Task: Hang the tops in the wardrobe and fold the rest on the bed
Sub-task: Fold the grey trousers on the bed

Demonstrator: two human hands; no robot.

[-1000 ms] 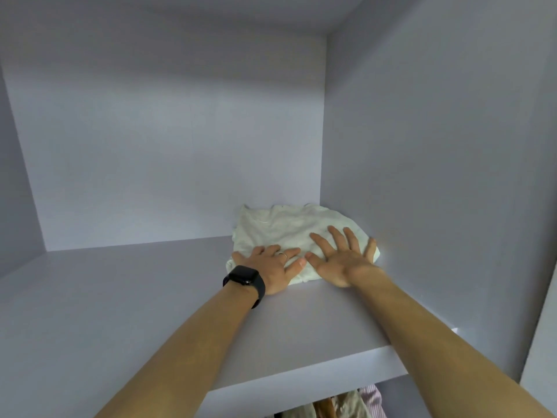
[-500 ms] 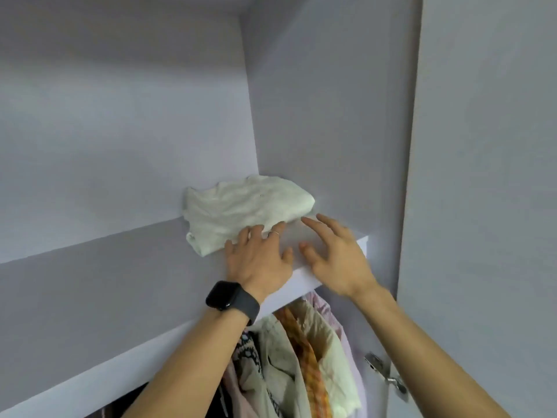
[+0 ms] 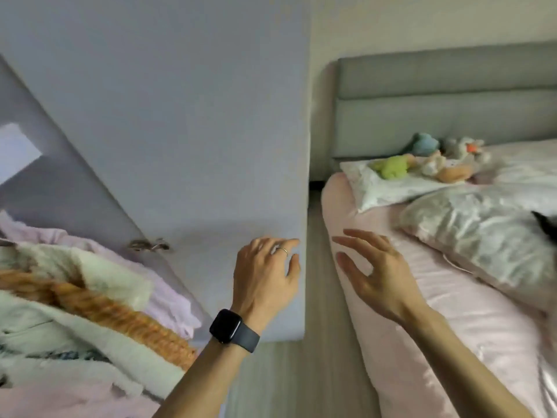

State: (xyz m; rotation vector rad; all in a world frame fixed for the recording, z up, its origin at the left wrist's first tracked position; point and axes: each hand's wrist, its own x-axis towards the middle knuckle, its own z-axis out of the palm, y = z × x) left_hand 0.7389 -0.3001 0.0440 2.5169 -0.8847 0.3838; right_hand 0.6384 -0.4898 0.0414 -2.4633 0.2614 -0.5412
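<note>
Fleecy cream-and-orange hanging tops (image 3: 90,300) are located at 8 o'clock. The left hand (image 3: 265,276), loosely curled, empty, is positioned before the smooth lilac wardrobe door (image 3: 196,131). The right hand (image 3: 376,276), spread, empty, is held above the glossy pink satin bed (image 3: 452,333) at 3 o'clock.

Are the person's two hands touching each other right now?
Apart. The head view shows a strip of wooden floor between the left hand and the right hand; their fingertips do not meet.
</note>
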